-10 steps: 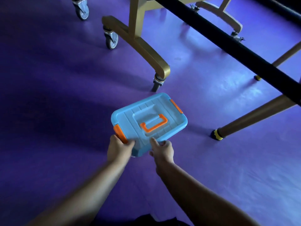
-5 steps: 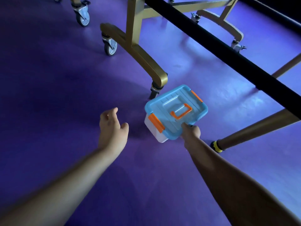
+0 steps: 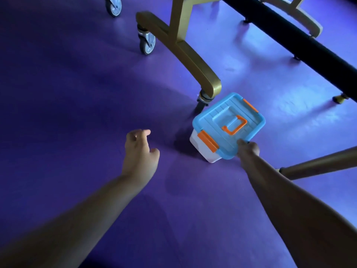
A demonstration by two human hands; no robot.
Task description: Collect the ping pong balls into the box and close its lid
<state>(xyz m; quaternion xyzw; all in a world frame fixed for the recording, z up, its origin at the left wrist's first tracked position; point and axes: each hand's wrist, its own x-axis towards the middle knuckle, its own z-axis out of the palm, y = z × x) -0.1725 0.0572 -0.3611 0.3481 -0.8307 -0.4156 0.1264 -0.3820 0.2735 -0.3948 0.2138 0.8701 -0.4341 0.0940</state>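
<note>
A white box with a blue lid, orange latches and an orange handle stands on the purple floor, lid down on it. My right hand grips the lid's near right edge, thumb on top. My left hand hovers over the floor well to the left of the box, fingers loosely spread, holding nothing. No ping pong ball shows anywhere.
A gold table leg with a foot stands just behind the box. Two castor wheels are further back left. A black table edge crosses the upper right, and a slanted brown leg lies at the right.
Both hands held the box a second ago. My left hand let go and moved left; my right hand set the box down on the floor near the gold leg.
</note>
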